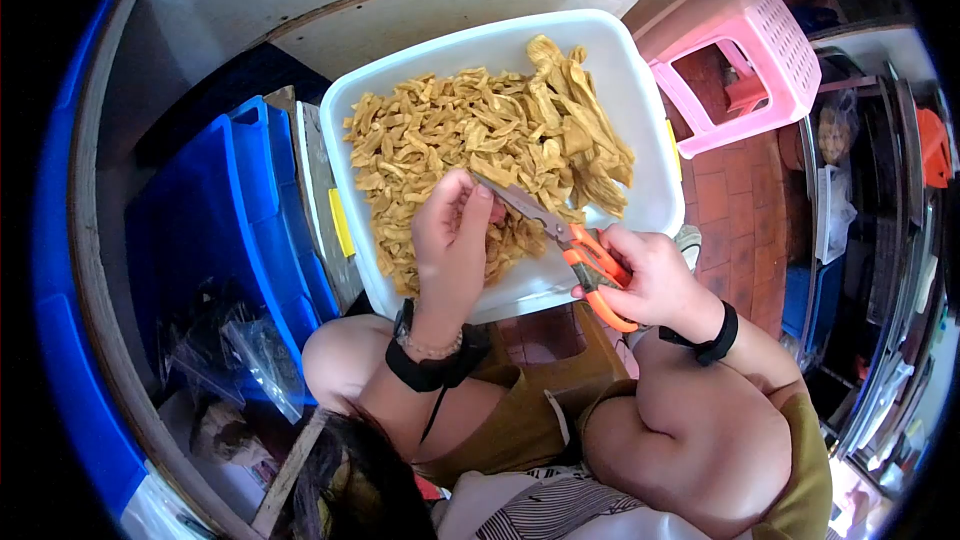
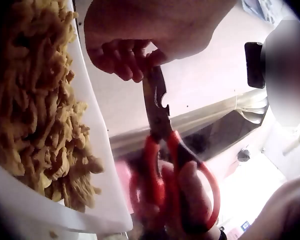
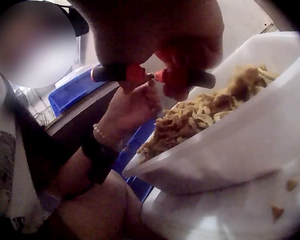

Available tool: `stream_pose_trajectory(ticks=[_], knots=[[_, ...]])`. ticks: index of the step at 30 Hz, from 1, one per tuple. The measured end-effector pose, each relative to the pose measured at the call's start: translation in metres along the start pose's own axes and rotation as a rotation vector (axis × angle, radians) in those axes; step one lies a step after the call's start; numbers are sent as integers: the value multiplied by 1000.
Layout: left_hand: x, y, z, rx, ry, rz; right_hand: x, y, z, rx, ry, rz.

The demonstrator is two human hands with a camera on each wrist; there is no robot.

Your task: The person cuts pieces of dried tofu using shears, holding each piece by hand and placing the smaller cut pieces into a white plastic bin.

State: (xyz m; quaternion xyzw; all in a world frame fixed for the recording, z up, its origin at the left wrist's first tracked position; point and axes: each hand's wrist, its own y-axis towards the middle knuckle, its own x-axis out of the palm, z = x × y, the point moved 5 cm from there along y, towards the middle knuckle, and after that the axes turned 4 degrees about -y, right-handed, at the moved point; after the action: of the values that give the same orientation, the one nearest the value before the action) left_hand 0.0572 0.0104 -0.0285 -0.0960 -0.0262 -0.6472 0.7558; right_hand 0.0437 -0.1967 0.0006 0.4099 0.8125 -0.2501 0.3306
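Yellow-brown strips point(image 1: 425, 135) fill much of a white tub point(image 1: 345, 100), with longer, larger pieces point(image 1: 575, 120) at its right side. My right hand point(image 1: 655, 275) grips the orange handles of the scissors point(image 1: 555, 230), seen also as red-looking scissors point(image 2: 162, 125) in the left wrist view. Their blades point up and left over the tub's near part. My left hand point(image 1: 450, 230) is at the blade tips, its fingers curled and thumb extended along them. Whether anything lies between those fingers is hidden. In the right wrist view, the left hand point(image 3: 132, 107) is beyond the scissors.
Blue crates point(image 1: 200, 210) stand left of the tub, with clear plastic bags point(image 1: 265, 355) near them. A pink stool point(image 1: 780, 60) is at the upper right on red floor tiles point(image 1: 725, 200). Shelving stands at the far right. The person's bent knees flank the tub's near side.
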Motion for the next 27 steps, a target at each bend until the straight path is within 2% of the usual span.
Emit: stream_pose_trajectory(ticks=[7,9,13,15,18,21,27], knots=[[0,2,-3,-37,-205,49,-2,0,-2,-7,-76,26],[0,3,-11,-124,-367,44,-1,0,-2,-18,-81,39],[-2,2,-15,-96,-354,47,1,0,-1,-8,-85,26],[-2,1,-13,-52,-248,44,1,1,-2,53,-93,-9],[9,-3,-6,-38,-142,-25,1,2,-3,34,-88,38],[8,-2,-7,-91,-187,-19,2,1,3,34,-63,31],[4,1,-10,-84,-173,14,1,1,0,36,-24,-37]])
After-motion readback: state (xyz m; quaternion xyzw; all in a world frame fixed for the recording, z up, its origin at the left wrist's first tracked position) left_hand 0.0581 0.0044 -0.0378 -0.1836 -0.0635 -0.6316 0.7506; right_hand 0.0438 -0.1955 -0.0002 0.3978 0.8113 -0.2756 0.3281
